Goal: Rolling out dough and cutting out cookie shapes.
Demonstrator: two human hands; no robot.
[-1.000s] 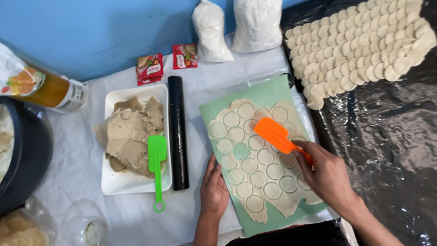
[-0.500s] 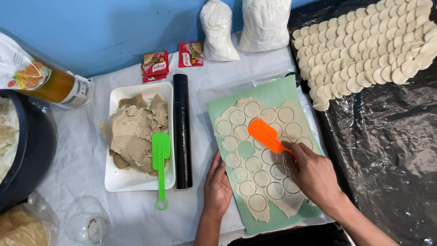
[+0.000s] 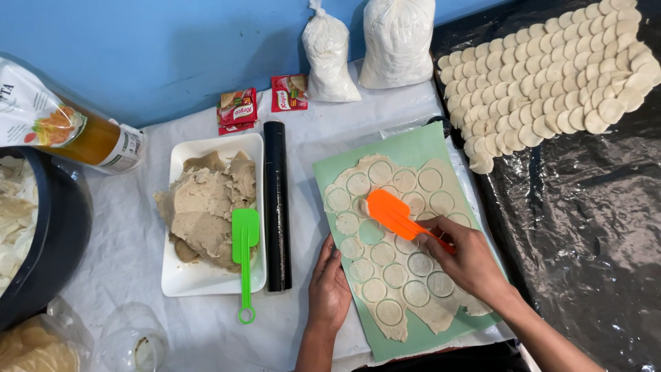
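Observation:
My right hand (image 3: pixel 469 260) grips an orange spatula (image 3: pixel 392 213), its blade lying on a rolled dough sheet (image 3: pixel 399 241) cut into several round discs. The dough sheet covers a green cutting mat (image 3: pixel 413 148). My left hand (image 3: pixel 329 289) rests flat on the mat's left edge, fingers together, holding nothing.
A black rolling pin (image 3: pixel 277 207) lies left of the mat. A white tray (image 3: pixel 213 279) holds a dough lump (image 3: pixel 206 207) and a green spatula (image 3: pixel 244 255). Cut discs (image 3: pixel 551 89) cover black plastic at right. Two flour bags (image 3: pixel 365 45), sachets (image 3: pixel 261 103), an oil bottle (image 3: pixel 82 141) and a dark pot (image 3: pixel 41 234) stand around.
The orange spatula and my right hand have slid left across the dough sheet. My left hand has stayed on the mat's edge.

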